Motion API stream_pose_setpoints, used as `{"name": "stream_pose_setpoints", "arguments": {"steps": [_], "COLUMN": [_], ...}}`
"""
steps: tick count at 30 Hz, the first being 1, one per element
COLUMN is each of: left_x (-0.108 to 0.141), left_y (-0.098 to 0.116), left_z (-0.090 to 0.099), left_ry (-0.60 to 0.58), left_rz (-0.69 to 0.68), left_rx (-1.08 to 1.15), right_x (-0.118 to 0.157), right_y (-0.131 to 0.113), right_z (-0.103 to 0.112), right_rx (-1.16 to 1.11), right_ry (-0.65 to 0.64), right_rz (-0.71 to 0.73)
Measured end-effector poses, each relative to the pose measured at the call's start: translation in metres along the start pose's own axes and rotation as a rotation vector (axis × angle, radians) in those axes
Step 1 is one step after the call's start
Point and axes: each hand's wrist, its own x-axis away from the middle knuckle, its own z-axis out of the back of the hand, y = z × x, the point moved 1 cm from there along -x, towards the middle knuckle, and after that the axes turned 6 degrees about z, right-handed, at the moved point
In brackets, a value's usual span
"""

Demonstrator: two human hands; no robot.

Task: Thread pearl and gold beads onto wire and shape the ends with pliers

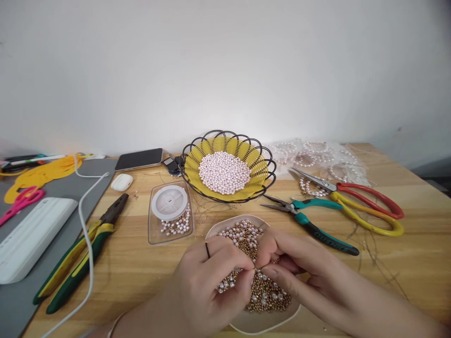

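The left hand (211,277) and right hand (299,267) pinch a tiny gold piece (256,269) between their fingertips, over the dish (264,327) toward the tabletop's (130,281) front edge. A light, steady pinch above the beads (264,291) should catch drops.

The tiny gold-coloured piece (256,269) pinched between the person's left hand (214,272) and right hand (299,267) was too small to identify. Beneath both hands, the pale beige bowl with rounded corners (266,327) and its small gold and pearly-white beads (268,288) lay partly hidden. Left of the left hand, the lower edge cut off the slim white cable (90,263); farther left, the bright pink scissors (26,202) were cropped too. Beyond the right hand, the pearly bead strands (313,159) looked blurred.
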Motion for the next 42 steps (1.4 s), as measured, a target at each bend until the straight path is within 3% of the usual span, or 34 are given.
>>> {"name": "stream_pose_setpoints", "arguments": {"steps": [16,31,42], "left_x": [-0.0011,-0.001,-0.0005], "left_y": [0.0008,0.0012,0.0003], "left_z": [0.0004,-0.0002,0.0003], "left_ry": [0.008,-0.006,-0.006], "left_rz": [-0.014,-0.032,-0.022], "left_rx": [-0.005,-0.021,-0.044], "right_x": [0.0036,0.004,0.0013], "right_y": [0.0075,0.0084,0.0077], "right_z": [0.0017,-0.0003,-0.0036], "right_rx": [0.14,0.244,0.356], "right_ry": [0.008,0.038,0.12], "right_rz": [0.077,0.062,0.201]}}
